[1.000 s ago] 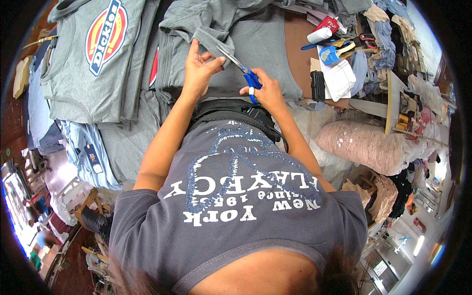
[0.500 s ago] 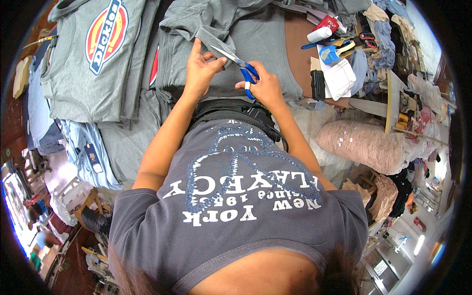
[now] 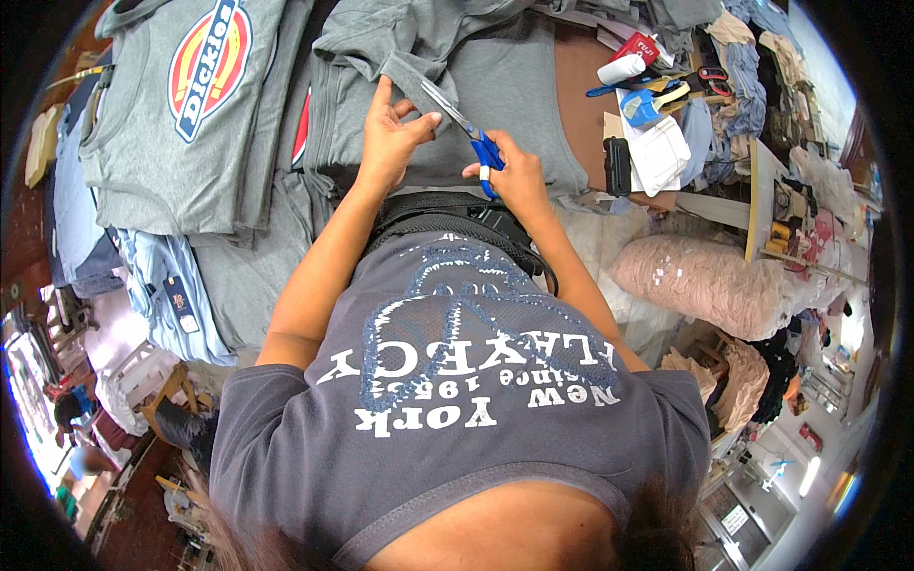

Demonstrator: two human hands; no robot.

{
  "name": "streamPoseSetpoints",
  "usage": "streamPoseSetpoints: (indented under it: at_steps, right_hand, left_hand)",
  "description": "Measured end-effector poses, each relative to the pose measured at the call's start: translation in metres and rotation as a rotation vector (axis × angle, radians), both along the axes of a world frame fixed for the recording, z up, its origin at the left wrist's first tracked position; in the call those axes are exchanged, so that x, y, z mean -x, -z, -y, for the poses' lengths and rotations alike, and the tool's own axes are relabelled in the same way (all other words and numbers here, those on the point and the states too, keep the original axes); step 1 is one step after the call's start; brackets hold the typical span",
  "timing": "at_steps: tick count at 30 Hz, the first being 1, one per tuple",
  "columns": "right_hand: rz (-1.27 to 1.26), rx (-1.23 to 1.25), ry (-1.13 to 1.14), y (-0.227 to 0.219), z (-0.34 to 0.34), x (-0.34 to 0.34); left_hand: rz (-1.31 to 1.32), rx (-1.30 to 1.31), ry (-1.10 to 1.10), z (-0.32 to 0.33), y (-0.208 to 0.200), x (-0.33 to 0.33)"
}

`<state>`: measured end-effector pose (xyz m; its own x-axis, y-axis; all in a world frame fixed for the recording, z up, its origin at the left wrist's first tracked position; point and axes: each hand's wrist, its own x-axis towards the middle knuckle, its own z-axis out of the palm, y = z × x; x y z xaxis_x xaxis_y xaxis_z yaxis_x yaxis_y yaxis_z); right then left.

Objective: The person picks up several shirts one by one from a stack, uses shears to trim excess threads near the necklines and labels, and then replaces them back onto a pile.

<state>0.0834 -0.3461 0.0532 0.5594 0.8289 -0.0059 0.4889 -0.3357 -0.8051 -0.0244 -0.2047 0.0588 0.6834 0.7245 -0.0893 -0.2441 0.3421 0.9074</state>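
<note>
My right hand (image 3: 520,176) grips a pair of scissors (image 3: 484,152) with blue handles, fingers through the loops. Their silver blades look nearly closed and point up and left, beside the folded edge of a grey garment (image 3: 509,90). At that edge, my left hand (image 3: 388,138) holds the grey cloth, the index fingertip at the fold's corner and the thumb lying toward the blades. The cloth between its fingers is partly hidden. Whether the blade tips touch the fabric I cannot tell.
Grey shirts with a coloured print (image 3: 143,114) are stacked at left, above a light blue garment (image 3: 176,295). On the brown table (image 3: 583,90) at right lie a black case (image 3: 617,167), white papers (image 3: 659,152), a blue-and-yellow tool (image 3: 647,103) and red-black scissors (image 3: 714,80). A wrapped pink bundle (image 3: 695,285) sits below.
The scissors have swung to point more steeply upward and shifted slightly right, their handles drawing closer together. My left hand stays nearly still on the garment's edge.
</note>
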Motion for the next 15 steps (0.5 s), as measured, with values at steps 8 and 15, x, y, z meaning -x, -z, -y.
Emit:
streamPoseSetpoints:
  at_steps: [8, 15]
  right_hand:
    - [-0.161, 0.049, 0.002, 0.001, 0.001, 0.000]
    - [-0.050, 0.033, 0.015, 0.006, 0.002, -0.001]
  left_hand:
    - [-0.024, -0.019, -0.046, -0.001, 0.002, 0.000]
    - [0.076, 0.009, -0.123, -0.009, 0.008, 0.001]
